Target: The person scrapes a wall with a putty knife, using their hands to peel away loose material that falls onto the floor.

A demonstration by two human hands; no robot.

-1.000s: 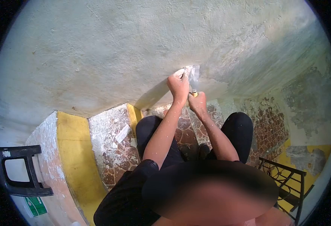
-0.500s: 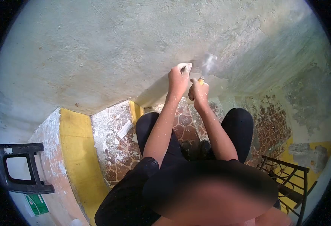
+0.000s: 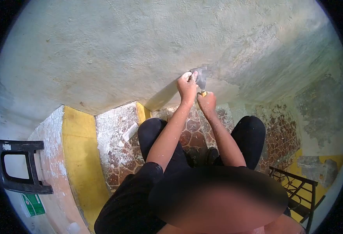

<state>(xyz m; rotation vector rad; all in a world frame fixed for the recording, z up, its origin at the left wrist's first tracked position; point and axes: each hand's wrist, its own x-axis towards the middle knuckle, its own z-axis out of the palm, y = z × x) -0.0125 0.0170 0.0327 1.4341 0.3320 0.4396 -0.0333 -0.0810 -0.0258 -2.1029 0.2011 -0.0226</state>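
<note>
My right hand [image 3: 207,104] is wrapped round the yellowish handle of a putty knife [image 3: 202,80]. Its wide grey metal blade points up against the pale, rough wall [image 3: 132,50]. Close on the blade's left side is my left hand [image 3: 187,87], with its fingers curled and their tips dusted white. Those fingertips overlap the blade's edge; whether they grip it or hold something small, I cannot make out. White specks dot both forearms. A worn, grey-stained patch [image 3: 253,46] of wall lies up and right of the blade.
Brown stone-patterned floor [image 3: 193,125] spattered with white lies below, between my dark-clad knees. A yellow-painted ledge [image 3: 80,152] runs at left, with a black plastic chair [image 3: 35,167] and a green-and-white packet [image 3: 34,204] beyond. A black metal rack [image 3: 296,183] stands at lower right.
The putty knife, blurred near the wall before, now shows sharply, with its blade beside my left fingers. My right hand has moved slightly down and left; my left hand is also a little lower.
</note>
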